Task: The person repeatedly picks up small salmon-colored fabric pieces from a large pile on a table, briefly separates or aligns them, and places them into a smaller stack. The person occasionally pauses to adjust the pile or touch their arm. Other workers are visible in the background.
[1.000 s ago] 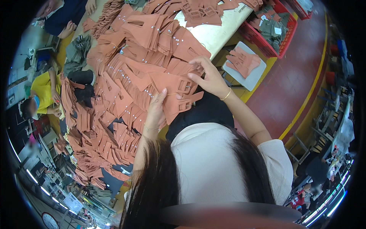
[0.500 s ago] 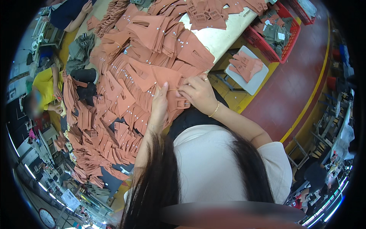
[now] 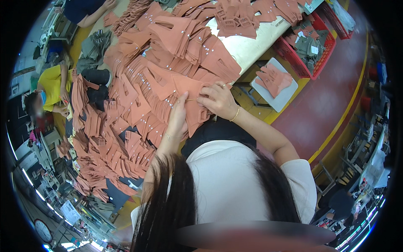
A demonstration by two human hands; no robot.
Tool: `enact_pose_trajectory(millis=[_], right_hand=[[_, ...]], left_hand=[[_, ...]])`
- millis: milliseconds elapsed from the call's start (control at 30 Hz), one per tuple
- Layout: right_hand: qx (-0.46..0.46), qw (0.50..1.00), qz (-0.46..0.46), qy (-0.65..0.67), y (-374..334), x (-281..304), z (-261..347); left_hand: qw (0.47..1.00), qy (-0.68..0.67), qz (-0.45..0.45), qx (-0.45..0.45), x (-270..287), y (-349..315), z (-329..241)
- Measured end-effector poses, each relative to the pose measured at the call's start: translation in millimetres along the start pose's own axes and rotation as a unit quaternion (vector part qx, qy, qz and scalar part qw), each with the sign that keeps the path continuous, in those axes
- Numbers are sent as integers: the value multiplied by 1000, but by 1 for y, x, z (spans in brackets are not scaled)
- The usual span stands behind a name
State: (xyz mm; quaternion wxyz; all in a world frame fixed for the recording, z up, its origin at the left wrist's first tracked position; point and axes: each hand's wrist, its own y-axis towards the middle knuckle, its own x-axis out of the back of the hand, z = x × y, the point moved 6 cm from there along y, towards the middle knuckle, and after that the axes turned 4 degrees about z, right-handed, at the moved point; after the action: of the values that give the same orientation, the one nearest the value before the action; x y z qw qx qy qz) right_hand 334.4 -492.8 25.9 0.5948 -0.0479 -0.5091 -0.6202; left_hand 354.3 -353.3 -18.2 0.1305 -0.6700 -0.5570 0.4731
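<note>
Both hands, in the head view, are at work on one bundle of flat coral-coloured pieces (image 3: 189, 85), held at the near right edge of the pile, just in front of the person's body. Left hand (image 3: 178, 116) grips the bundle's near left side, thumb laid on top; its other fingers are mostly hidden. Right hand (image 3: 219, 102) is bent inward over the bundle's right side, its fingertips drawn together on a thin yellow band (image 3: 191, 99) that crosses the pieces to the left thumb. Buckled ends of the bundle are largely covered by the right hand.

Beyond the hands, a large pile of coral pieces (image 3: 126, 111) overlaps in rows, many bearing small white marks. Pale tabletop (image 3: 240, 51) shows at upper right. Beside it stands a stool with a white seat (image 3: 288, 95), carrying a few coral pieces (image 3: 275, 80). Further off, a red basket (image 3: 321, 67) contains grey-green pieces (image 3: 310, 54). At left, a co-worker in yellow (image 3: 52, 80) sits by the pile.
</note>
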Motion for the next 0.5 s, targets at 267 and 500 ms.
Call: enact_pose_trajectory(millis=[267,500], right_hand=[[-8,1000,5,1,7,-8,0],[-110,991,13,76,11,1,-26]], left_hand=[[999,-8,38,27,12,9,1],[969,-186,165,1,20,3,-8]])
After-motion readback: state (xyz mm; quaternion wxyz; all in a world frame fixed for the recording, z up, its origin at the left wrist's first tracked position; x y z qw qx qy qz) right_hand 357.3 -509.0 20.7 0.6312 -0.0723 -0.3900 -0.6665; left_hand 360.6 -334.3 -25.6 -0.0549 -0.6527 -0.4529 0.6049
